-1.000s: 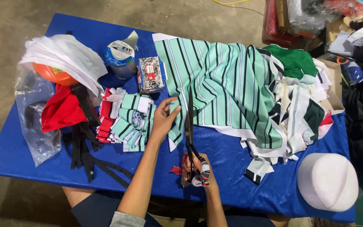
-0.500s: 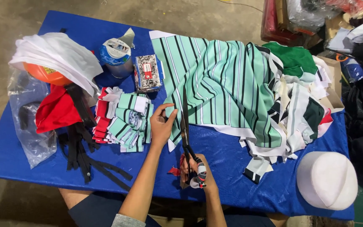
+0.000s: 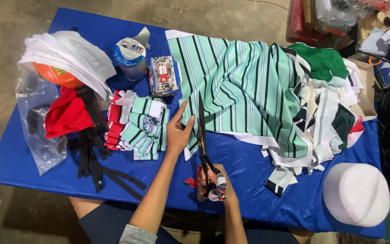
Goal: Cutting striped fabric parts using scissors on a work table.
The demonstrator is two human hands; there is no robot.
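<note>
My right hand (image 3: 215, 183) grips the handles of long black scissors (image 3: 201, 131), whose blades point away from me into the near edge of a mint-green fabric with black and white stripes (image 3: 240, 86). My left hand (image 3: 178, 131) lies flat on the fabric's left edge, fingers together, just left of the blades. Beside that hand sits a stack of cut striped pieces (image 3: 136, 126). All of it rests on a blue table (image 3: 244, 158).
A small patterned box (image 3: 163, 74) and a tape roll (image 3: 129, 52) stand behind the stack. Black straps (image 3: 95, 162), red cloth (image 3: 66, 115), a clear plastic bag (image 3: 41, 135) and white fabric lie left. Fabric scraps (image 3: 326, 117) pile right; a white cap (image 3: 356, 194) sits near right.
The scissors' blades have pushed further along the fabric edge, and my left hand has shifted slightly with them. The view has drifted a little.
</note>
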